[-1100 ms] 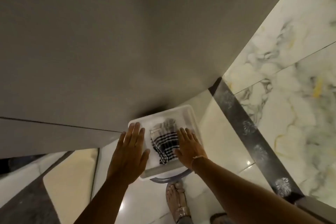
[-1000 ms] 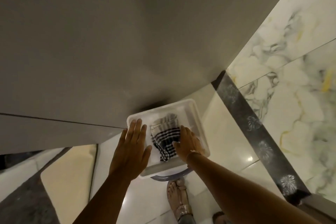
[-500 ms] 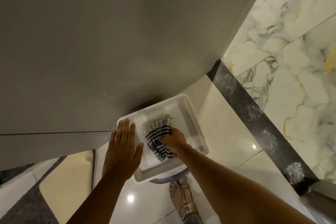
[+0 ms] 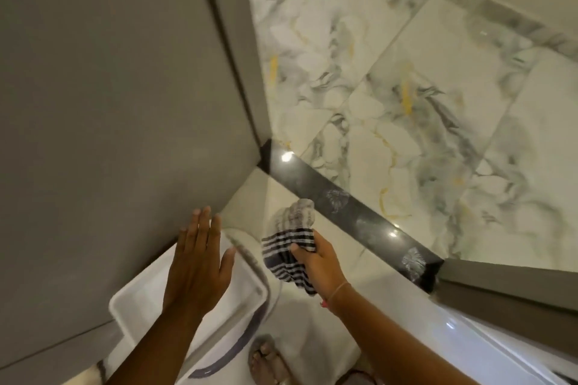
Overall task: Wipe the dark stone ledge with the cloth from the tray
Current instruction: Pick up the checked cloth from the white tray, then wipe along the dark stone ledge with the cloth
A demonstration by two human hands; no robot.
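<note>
Right hand (image 4: pixel 316 259) pinches striped cloth (image 4: pixel 289 237); left hand (image 4: pixel 198 262) splayed, empty. Stone ledge (image 4: pixel 353 209) at 2 o'clock; loose tail could snag white tray (image 4: pixel 137 294).

Both bare forearms reach in from the 6 o'clock edge. The left hand (image 4: pixel 200 262) is spread flat, palm down, fingers (image 4: pixel 203 228) straight and together, pointing toward 12 o'clock, thumb out toward 2 o'clock. The right hand (image 4: pixel 316 259), at its 3 o'clock side, is clenched, knuckles toward 11 o'clock, a thin bracelet at the wrist.
</note>
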